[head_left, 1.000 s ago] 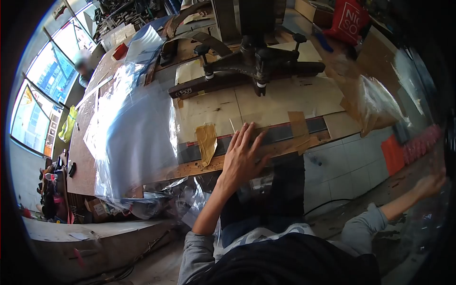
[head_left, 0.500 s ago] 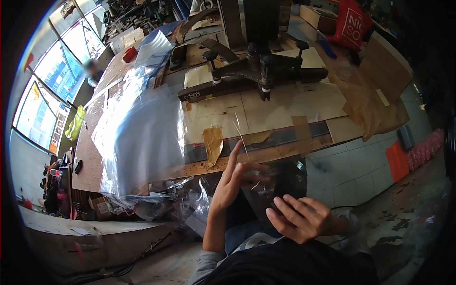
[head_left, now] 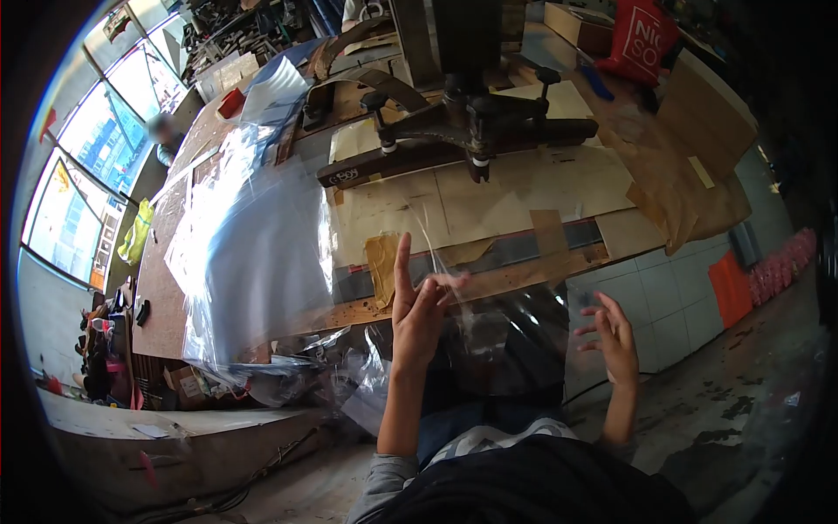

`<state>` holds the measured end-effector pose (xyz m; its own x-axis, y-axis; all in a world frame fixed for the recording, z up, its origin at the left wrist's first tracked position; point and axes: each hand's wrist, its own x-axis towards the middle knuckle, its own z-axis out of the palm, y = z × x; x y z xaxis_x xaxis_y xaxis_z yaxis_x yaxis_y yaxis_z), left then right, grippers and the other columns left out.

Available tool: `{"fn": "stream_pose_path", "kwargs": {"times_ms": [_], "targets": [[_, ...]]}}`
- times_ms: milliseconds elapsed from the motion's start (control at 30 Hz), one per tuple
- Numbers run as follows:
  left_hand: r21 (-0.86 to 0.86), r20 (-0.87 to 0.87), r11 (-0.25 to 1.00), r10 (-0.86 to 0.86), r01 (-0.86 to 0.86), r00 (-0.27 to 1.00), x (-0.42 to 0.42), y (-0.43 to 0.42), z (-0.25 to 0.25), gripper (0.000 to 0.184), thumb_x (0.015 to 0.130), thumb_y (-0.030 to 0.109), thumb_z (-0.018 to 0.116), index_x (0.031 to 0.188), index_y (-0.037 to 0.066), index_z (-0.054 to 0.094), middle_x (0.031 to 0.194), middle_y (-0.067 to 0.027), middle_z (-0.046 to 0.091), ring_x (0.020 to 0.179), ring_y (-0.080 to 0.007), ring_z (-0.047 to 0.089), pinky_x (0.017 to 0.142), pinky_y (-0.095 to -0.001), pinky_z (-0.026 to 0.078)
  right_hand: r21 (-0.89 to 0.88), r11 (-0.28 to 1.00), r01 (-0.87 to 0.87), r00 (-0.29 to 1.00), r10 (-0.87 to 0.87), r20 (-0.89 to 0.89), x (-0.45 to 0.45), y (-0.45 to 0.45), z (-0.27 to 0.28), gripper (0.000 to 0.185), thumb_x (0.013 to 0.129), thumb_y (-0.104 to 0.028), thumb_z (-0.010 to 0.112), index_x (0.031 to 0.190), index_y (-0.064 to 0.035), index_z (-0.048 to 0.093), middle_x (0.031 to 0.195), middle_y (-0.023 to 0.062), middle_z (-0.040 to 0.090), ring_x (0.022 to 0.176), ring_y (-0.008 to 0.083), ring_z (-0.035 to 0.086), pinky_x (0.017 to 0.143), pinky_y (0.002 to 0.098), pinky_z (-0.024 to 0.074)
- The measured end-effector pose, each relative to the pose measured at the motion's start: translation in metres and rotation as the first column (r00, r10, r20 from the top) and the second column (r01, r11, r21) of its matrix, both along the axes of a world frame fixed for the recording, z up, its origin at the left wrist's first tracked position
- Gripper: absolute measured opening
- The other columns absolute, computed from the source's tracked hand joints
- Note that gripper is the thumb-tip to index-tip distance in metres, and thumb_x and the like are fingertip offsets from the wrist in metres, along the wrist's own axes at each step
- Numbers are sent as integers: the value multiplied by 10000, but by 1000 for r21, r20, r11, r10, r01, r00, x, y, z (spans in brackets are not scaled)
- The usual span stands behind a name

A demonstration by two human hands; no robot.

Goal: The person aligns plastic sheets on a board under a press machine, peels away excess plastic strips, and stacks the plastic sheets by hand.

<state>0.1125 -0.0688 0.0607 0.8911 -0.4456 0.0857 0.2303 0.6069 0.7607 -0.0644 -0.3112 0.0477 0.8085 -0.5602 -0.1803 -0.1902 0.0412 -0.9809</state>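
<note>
My left hand (head_left: 419, 314) is raised over the front edge of the worktable, index finger stretched up and the others spread sideways. My right hand (head_left: 614, 339) hangs to the right of it, beyond the table's front edge, its fingers apart and slightly bent. Between the hands a thin transparent plastic sheet (head_left: 502, 327) catches the light; whether either hand touches it is hard to tell. Behind my left hand lie a piece of brown tape (head_left: 381, 269) and a dark strip (head_left: 515, 247) along the wooden edge. A black metal press (head_left: 476, 122) stands over the pale board (head_left: 489, 192).
A stack of clear plastic sheets (head_left: 262, 253) covers the table's left part. Brown paper (head_left: 672, 188) lies at the right, near a red bag (head_left: 633, 44). A person (head_left: 164, 140) is at the far left by the windows. An orange sheet (head_left: 730, 290) is low on the right.
My left hand has lifted off the board edge. My right hand came in from the far right to near my left, then moved out rightward. Clear plastic now spans the space between them.
</note>
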Motion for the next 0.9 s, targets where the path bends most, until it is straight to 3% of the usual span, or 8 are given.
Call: {"fn": "stream_pose_path", "kwargs": {"times_ms": [67, 100, 333, 467, 667, 800, 833, 900], "targets": [[-141, 5, 990, -6, 6, 1000, 2, -6, -12, 678, 990, 146, 465, 1523, 202, 50, 977, -139, 653, 1137, -317, 575, 981, -477, 443, 328, 944, -41, 989, -9, 149, 3, 4, 12, 509, 940, -193, 587, 1372, 9, 409, 1046, 133, 616, 702, 127, 631, 440, 216, 490], [-164, 16, 986, -41, 43, 999, 5, -3, -15, 701, 980, 166, 479, 1527, 214, 41, 965, -126, 653, 1250, -355, 484, 1023, -489, 388, 329, 944, -11, 985, -47, 169, 6, 4, 19, 514, 914, -102, 590, 1375, 28, 401, 1011, 141, 646, 600, 111, 612, 390, 199, 451], [-105, 85, 994, -22, 31, 996, 12, 6, 8, 672, 981, 94, 439, 1528, 178, 58, 877, -133, 652, 1273, -362, 464, 1008, -441, 413, -16, 990, 142, 927, -128, 352, 14, 9, 51, 431, 914, -46, 536, 1334, 27, 474, 1015, 166, 676, 527, 105, 596, 394, 207, 432], [-61, 52, 998, -15, 19, 999, 13, 11, 10, 668, 986, 82, 427, 1526, 151, 41, 954, -169, 666, 1170, -320, 561, 946, -423, 479, -39, 989, 140, 938, -119, 326, 15, 8, 60, 408, 918, -31, 520, 1320, 32, 489, 1083, 187, 663, 543, 122, 616, 416, 214, 464], [393, 78, 918, 24, -53, 997, 4, 18, 20, 704, 983, 71, 470, 1520, 133, 19, 1136, -206, 622, 960, -240, 668, 793, -349, 564, 27, 989, 146, 947, -148, 284, 22, 2, 43, 392, 920, -32, 516, 1308, 27, 506, 1136, 192, 644, 576, 142, 636, 421, 222, 485], [646, 265, 751, -53, -136, 963, -3, 27, 20, 702, 926, 25, 557, 1505, 112, 170, 1166, -146, 625, 829, -171, 688, 607, -261, 566, 10, 986, 165, 932, -159, 327, 33, -1, 35, 386, 921, -27, 499, 1303, 31, 509, 1145, 199, 640, 585, 144, 645, 463, 225, 500], [640, 344, 739, -29, -212, 938, -4, 28, 16, 609, 908, 12, 567, 1459, 88, 319, 1172, -100, 631, 771, -136, 684, 530, -227, 537, 7, 985, 173, 925, -165, 341, 33, 0, 34, 384, 922, -26, 497, 1301, 32, 511, 1149, 201, 638, 583, 143, 643, 468, 225, 501], [667, 346, 708, -18, -233, 938, -12, 31, 27, 546, 912, 10, 563, 1424, 63, 382, 1184, -98, 619, 786, -113, 664, 528, -198, 500, -3, 982, 189, 910, -174, 377, 34, 1, 35, 379, 923, -24, 492, 1297, 33, 515, 1159, 205, 634, 578, 141, 640, 480, 226, 502]]}}
